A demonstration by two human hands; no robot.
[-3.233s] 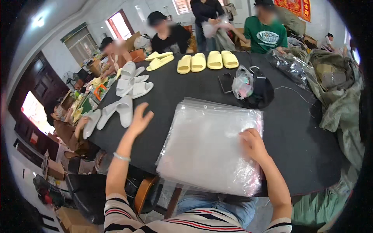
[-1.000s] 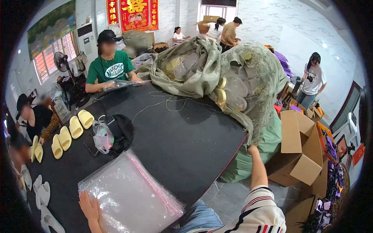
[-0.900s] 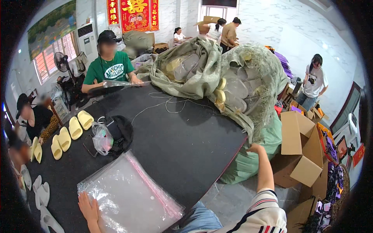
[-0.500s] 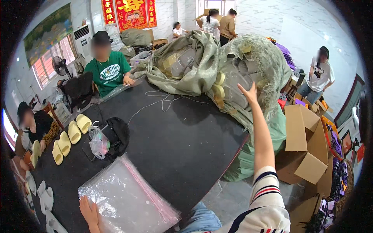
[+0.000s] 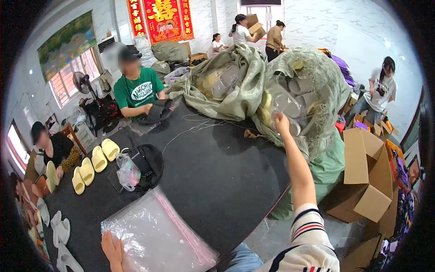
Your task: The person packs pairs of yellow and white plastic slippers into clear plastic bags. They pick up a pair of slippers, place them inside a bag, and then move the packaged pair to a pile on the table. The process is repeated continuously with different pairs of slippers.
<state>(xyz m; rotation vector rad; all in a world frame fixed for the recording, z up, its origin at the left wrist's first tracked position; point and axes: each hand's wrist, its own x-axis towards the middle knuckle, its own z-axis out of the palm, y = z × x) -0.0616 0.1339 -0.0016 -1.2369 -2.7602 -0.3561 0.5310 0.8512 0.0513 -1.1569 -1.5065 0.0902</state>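
Note:
My left hand (image 5: 112, 250) lies flat, fingers extended, on the left edge of a stack of clear plastic bags (image 5: 156, 231) with pink-edged openings. Reaching forward, my right hand (image 5: 281, 123) is closed on a bag of grey slippers (image 5: 287, 104) in clear plastic at the mouth of the right-hand woven sack (image 5: 326, 86). Its fingertips are partly hidden. Yellowish slippers (image 5: 264, 107) sit beside the grey ones in that sack. A second woven sack (image 5: 244, 90), just to the left, also lies open with wrapped slippers inside.
Pale yellow slippers (image 5: 99, 158), white slippers (image 5: 61, 231) and a small plastic bag (image 5: 128, 172) sit on the dark table (image 5: 213, 181). Across it, a person in green (image 5: 138, 93) handles a dark item. An open cardboard box (image 5: 362, 167) stands right of the table.
My right hand has gone from spread fingers to a closed grip at the slippers. The grey slippers have shifted. The person in green now handles a dark item. The view has swung left.

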